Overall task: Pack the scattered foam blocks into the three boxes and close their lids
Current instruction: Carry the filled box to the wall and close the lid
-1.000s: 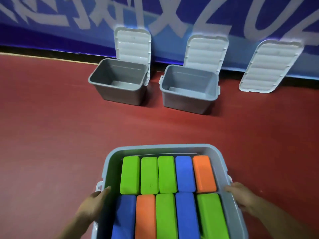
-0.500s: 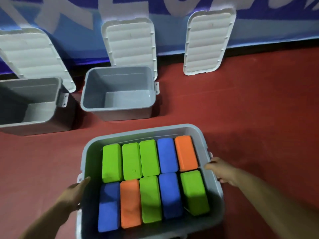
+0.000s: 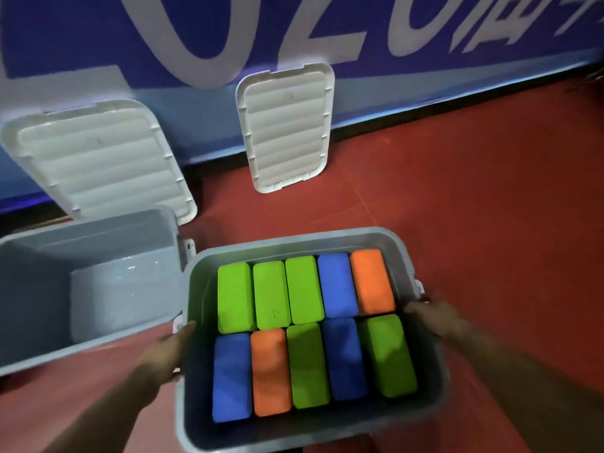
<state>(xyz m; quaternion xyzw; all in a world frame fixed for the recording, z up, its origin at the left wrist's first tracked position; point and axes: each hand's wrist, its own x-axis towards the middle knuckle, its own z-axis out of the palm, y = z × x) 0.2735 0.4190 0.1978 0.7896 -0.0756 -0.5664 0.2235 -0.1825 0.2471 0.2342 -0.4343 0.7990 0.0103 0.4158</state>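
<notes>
I hold a grey box (image 3: 295, 245) full of foam blocks in two rows: green (image 3: 235, 297), blue (image 3: 336, 284) and orange (image 3: 372, 281) ones. My left hand (image 3: 166, 353) grips its left rim and my right hand (image 3: 434, 313) grips its right rim. An empty grey box (image 3: 98, 230) stands just to the left, its white lid (image 3: 98, 161) hinged open against the wall. A loose white lid (image 3: 286, 127) leans on the wall beyond the full box.
Red floor (image 3: 474, 207) spreads to the right and front. A blue banner wall (image 3: 392, 76) with white lettering runs along the back, close behind the lids.
The full box has moved right and toward the wall, now beside the middle box and below the loose lid. The leftmost box has left the view.
</notes>
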